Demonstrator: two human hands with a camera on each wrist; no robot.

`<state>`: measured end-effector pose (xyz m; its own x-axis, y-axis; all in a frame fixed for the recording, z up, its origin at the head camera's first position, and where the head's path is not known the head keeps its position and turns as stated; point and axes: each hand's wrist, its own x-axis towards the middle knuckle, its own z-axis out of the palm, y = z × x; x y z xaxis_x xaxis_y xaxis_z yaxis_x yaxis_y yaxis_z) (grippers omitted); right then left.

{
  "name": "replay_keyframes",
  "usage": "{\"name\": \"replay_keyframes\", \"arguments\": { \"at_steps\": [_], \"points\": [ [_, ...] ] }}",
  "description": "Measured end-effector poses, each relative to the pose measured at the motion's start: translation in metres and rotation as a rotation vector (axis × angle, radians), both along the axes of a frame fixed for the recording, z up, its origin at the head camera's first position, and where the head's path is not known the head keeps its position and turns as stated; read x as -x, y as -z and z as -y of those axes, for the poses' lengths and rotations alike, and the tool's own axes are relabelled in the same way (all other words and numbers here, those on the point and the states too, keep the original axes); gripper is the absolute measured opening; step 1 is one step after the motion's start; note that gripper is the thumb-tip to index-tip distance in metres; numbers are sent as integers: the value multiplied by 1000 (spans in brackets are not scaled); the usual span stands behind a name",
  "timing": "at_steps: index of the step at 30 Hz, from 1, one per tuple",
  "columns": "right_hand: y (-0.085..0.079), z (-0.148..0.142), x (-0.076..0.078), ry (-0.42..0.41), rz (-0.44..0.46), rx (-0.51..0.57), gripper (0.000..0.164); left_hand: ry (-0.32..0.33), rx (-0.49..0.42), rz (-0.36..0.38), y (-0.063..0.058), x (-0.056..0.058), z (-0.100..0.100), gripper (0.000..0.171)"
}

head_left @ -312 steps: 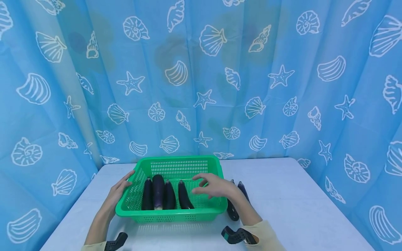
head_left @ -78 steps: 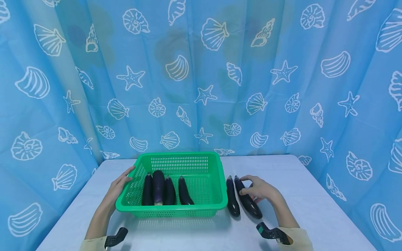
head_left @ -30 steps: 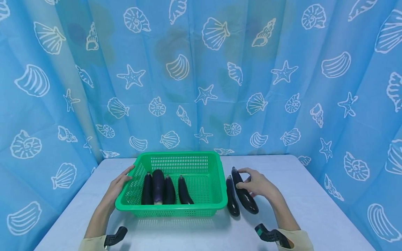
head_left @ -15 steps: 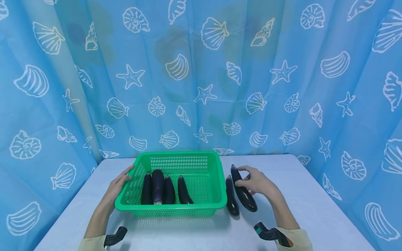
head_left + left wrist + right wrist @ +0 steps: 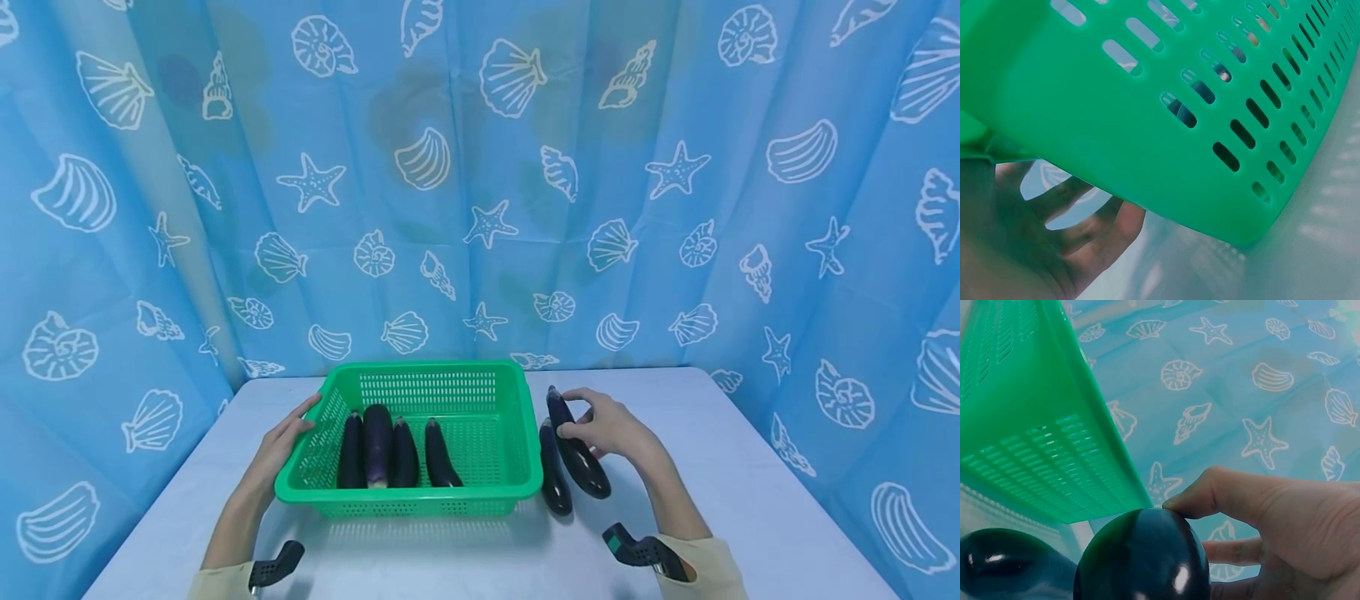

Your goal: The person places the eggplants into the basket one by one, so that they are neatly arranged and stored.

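My right hand [image 5: 611, 425] pinches a dark, glossy eggplant [image 5: 587, 472] between thumb and fingers, to the right of the green plastic basket [image 5: 408, 495]. Its stem end points away and its thick end towards me. The right wrist view shows my thumb [image 5: 1200, 494] against that eggplant's side. A second eggplant [image 5: 555, 479] lies on the table between it and the basket. My left hand [image 5: 281, 450] touches the basket's left side with spread, fairly straight fingers; in the left wrist view a fingertip [image 5: 1130, 219] meets the outer wall below the rim.
Inside the basket, several eggplants stand in a row: one slim [image 5: 351, 454], one broad purple [image 5: 377, 442], others to their right. A white cloth [image 5: 420, 567] covers the table. A blue curtain [image 5: 480, 167] with shell prints hangs behind it.
The right hand has let go inside the basket and moved to the eggplants on the right. Over the last second it has shifted the gripped eggplant slightly away and left. The left hand has stayed put.
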<state>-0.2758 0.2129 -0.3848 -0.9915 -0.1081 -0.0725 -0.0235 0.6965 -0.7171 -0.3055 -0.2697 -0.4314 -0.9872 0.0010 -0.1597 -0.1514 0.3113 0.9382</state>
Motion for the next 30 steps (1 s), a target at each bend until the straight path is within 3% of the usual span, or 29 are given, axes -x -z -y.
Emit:
{"name": "replay_keyframes", "arguments": {
  "at_steps": [30],
  "points": [
    [-32, 20, 5, -50, -31, -19, 64, 2, 10, -18, 1, 0, -1, 58]
  ]
}}
